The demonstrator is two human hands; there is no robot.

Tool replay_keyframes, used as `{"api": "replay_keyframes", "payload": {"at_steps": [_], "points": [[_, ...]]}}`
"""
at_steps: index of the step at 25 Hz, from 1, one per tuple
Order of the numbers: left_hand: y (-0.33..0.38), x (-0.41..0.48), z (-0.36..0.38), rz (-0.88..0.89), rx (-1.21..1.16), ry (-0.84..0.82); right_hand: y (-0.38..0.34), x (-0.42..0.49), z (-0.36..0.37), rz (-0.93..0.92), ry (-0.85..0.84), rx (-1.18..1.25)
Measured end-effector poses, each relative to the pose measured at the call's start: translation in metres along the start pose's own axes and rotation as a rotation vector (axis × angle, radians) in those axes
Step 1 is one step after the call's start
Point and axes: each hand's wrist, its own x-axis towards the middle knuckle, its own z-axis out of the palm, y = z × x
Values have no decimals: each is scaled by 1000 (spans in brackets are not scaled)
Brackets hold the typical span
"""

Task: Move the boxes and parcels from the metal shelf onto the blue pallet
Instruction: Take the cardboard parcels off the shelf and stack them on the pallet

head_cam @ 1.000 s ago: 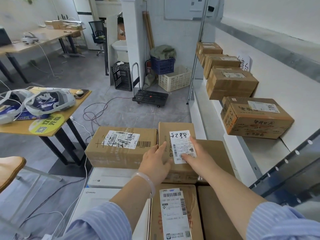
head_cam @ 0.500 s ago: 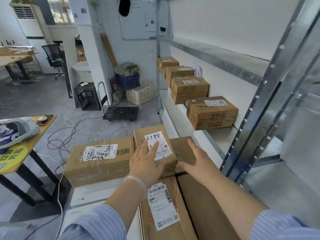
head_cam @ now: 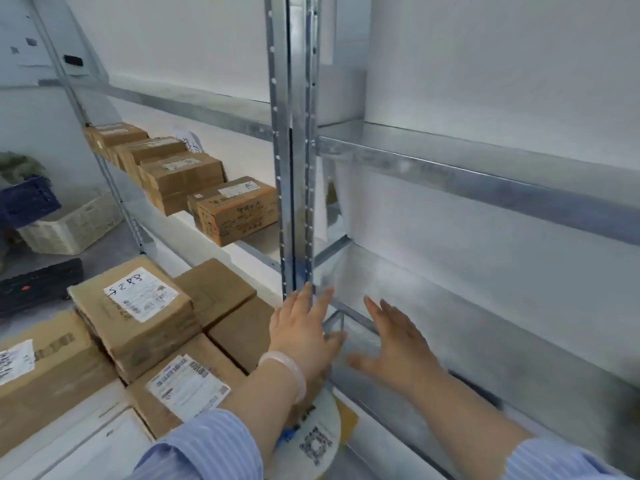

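Four brown boxes (head_cam: 194,181) sit in a row on the metal shelf (head_cam: 485,188) at the left centre of the frame, their line running from the upper left down toward the middle, the nearest one (head_cam: 235,209) just left of the grey upright post (head_cam: 294,150). Each lies flat with a white label on top, long side roughly along the shelf's edge. At the lower left lies a stack of parcels (head_cam: 138,341): a labelled box marked "5288" (head_cam: 135,310) lies flat on top of other cardboard boxes, tilted so its long axis runs from lower right to upper left, with another labelled box (head_cam: 187,386) below it and a plain one (head_cam: 216,289) behind. Whatever the stack rests on is hidden. At the far left a cream slatted crate (head_cam: 72,226) stands on the floor with a dark blue crate (head_cam: 27,202) above it; their contents cannot be made out. Both arms, in blue striped sleeves, reach forward into the bare lower bay of the shelf at the centre right. The left hand (head_cam: 304,330), with a pale bracelet (head_cam: 287,372) on its wrist, is open with fingers straight, its fingertips (head_cam: 306,289) at the foot of the post, holding nothing. The right hand (head_cam: 394,344) is spread flat, palm down, fingers splayed over the shelf's surface, also empty.
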Motion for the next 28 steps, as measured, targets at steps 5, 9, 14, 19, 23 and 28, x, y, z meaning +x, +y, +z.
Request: {"api": "replay_keyframes", "payload": {"at_steps": [5,9,14,19,23,28], "points": [[101,-3,23,197,26,-32,76,-69,-29,156,66,-62],[191,-21,55,313,29,-83,147,-126,-63,272,199,-83],[343,-69,101,451,-85,-195,265,-232,-115,435,235,-157],[448,-106,136,493,-113,-293,349,-297,-160,533,339,-110],[474,-123,155,428,-77,-366,380,-311,-164,595,301,-59],[473,-111,164,390,-92,-391,390,-303,-157,567,234,-36]]}}
